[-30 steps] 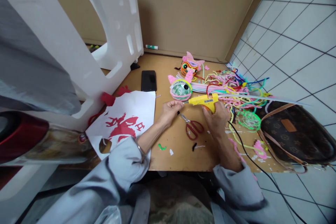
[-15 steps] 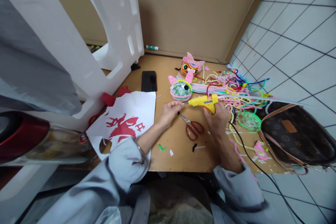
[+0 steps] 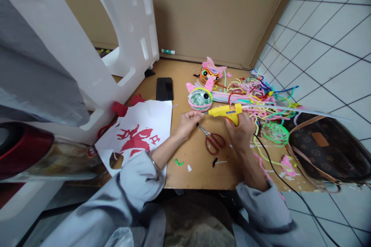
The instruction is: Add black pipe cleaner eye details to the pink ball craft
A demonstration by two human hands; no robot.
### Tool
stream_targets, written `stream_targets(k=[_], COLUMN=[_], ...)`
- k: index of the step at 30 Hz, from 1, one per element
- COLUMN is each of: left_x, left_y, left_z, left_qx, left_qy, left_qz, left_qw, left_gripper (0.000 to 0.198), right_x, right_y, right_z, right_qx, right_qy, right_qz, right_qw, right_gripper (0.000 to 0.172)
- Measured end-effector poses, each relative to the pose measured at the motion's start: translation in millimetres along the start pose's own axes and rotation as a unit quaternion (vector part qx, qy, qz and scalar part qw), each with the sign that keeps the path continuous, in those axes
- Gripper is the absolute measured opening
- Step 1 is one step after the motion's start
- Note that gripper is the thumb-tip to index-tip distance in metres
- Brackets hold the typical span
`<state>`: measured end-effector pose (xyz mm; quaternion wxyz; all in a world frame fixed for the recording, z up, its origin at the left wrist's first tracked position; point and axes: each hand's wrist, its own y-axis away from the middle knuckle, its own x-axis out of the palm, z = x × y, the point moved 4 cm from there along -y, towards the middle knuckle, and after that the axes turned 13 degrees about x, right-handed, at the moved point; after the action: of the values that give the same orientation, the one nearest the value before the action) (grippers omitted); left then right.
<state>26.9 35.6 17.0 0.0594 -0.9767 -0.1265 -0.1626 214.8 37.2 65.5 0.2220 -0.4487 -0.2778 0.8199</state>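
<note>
My right hand [image 3: 240,128] is wrapped round the grip of a yellow glue gun [image 3: 222,112], its nozzle pointing left. A long clear glue stick [image 3: 292,109] sticks out of the gun's back end. Right at the nozzle, the fingertips of my left hand [image 3: 189,122] are pinched together; what they hold is too small to make out. Just beyond them sits a round green and pink craft head [image 3: 200,98] with pink ears and a black eye. A pair of scissors with red handles [image 3: 215,143] lies between my forearms, blades partly apart.
A finished-looking orange craft face [image 3: 210,74] stands behind. Tangled pipe cleaners [image 3: 255,92], a green mesh ball [image 3: 275,134] and a brown handbag [image 3: 330,146] fill the right side. To the left lie a black phone [image 3: 164,89] and white paper with red cut-outs [image 3: 162,119]. The gun's black cord [image 3: 269,168] trails off the front edge.
Almost nothing differs. The glue gun has shifted very slightly to the right in my right hand's grasp, while my left hand stays pinched at its nozzle.
</note>
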Motion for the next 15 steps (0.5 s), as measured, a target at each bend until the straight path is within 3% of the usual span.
stream_targets(k=[15], left_x=[-0.6], left_y=[-0.7], left_z=[-2.8], left_qx=[-0.007], left_qy=[0.002], left_qz=[-0.008], left_qw=[1.000], left_gripper=[0.019], right_x=[-2.7], right_y=[-1.0], right_z=[0.2], right_qx=[0.010], right_qy=[0.003], right_qz=[-0.014], right_qw=[1.000], right_gripper=[0.010])
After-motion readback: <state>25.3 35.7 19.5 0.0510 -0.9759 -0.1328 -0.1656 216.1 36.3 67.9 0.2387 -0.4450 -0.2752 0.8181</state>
